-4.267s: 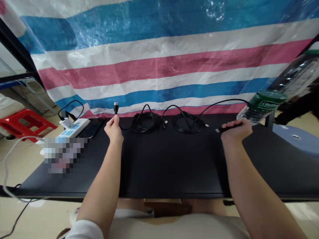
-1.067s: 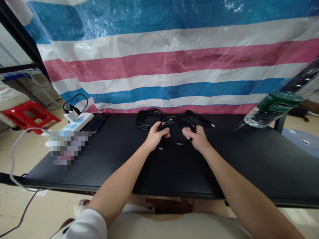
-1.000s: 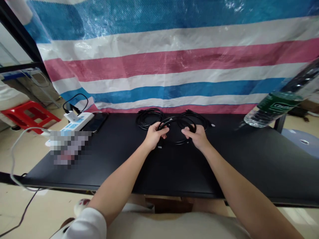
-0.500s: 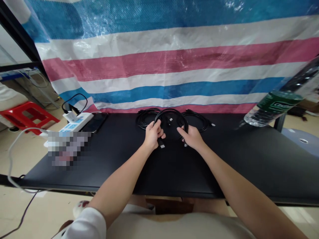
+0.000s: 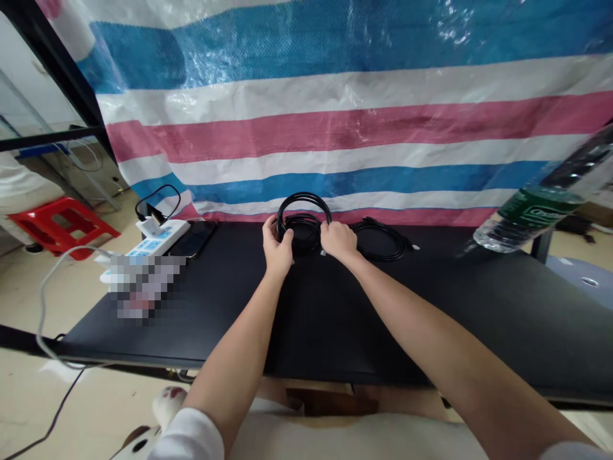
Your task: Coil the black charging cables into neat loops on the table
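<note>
A coiled black cable (image 5: 303, 195) is held up in a loop between my two hands. My left hand (image 5: 278, 248) grips the coil's left side, thumb towards me. On the other side my right hand (image 5: 338, 239) is closed around the coil with its back facing up. A pale connector tip (image 5: 322, 252) pokes out beneath the right hand. Behind the held loop, a second black cable coil (image 5: 306, 223) lies on the black table (image 5: 230, 313), partly hidden. Right of my hands rests another coiled black cable (image 5: 383, 255) with a light-coloured plug end (image 5: 416, 247).
At the left are a white power strip (image 5: 160, 239) with plugs and a dark phone (image 5: 194, 239). A large water bottle (image 5: 531, 214) with a green label leans at the right. A striped plastic sheet (image 5: 325, 131) hangs behind the table. A red stool (image 5: 62, 223) stands beyond.
Both hands have moved left and slightly away from me with the cable coil, now over the left coil. My right hand has turned palm down. The view has shifted a little.
</note>
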Motion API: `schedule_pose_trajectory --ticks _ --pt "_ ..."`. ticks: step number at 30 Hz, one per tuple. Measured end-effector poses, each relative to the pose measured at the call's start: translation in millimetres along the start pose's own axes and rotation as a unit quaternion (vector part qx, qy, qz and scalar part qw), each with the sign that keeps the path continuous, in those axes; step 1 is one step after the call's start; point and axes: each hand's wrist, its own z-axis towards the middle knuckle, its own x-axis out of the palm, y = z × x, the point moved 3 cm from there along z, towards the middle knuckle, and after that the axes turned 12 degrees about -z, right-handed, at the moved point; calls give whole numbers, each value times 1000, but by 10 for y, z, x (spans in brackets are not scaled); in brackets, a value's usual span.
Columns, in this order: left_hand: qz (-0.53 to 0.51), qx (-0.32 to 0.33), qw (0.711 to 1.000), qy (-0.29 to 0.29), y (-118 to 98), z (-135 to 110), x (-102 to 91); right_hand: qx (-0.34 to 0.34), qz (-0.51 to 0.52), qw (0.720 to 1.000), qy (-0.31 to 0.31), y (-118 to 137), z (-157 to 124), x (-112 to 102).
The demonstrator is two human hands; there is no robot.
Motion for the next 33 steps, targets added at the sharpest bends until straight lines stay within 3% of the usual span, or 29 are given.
schedule_pose_trajectory --ticks 3,6,8,11,16,21,24,26,28,30,33 --pt "227 -11 974 -4 24 -16 -52 11 -1 998 64 150 102 3" --pt "430 -18 902 33 62 -112 -12 9 -22 994 105 202 122 85" --pt "497 -8 862 94 83 -177 48 16 -32 995 90 202 103 135" --pt "529 5 827 189 107 -220 110 14 -43 998 31 183 58 192" --pt "509 26 824 248 183 -158 91 -151 -84 981 -86 145 20 295" --pt "486 62 832 262 299 -126 75 -264 -89 955 -98 -96 -4 410" --pt "492 76 829 254 320 -129 75 -296 -60 944 -134 -359 -58 409" --pt "495 87 826 256 312 -125 72 -268 -35 947 -176 -598 -84 378" --pt "493 103 822 268 291 -117 70 -192 -14 958 -214 -878 -85 333" --pt "490 114 815 287 265 -112 74 -77 2 970 -229 -1172 -66 282" --pt "501 100 797 323 241 -128 100 123 17 973 -195 -1556 -33 212"
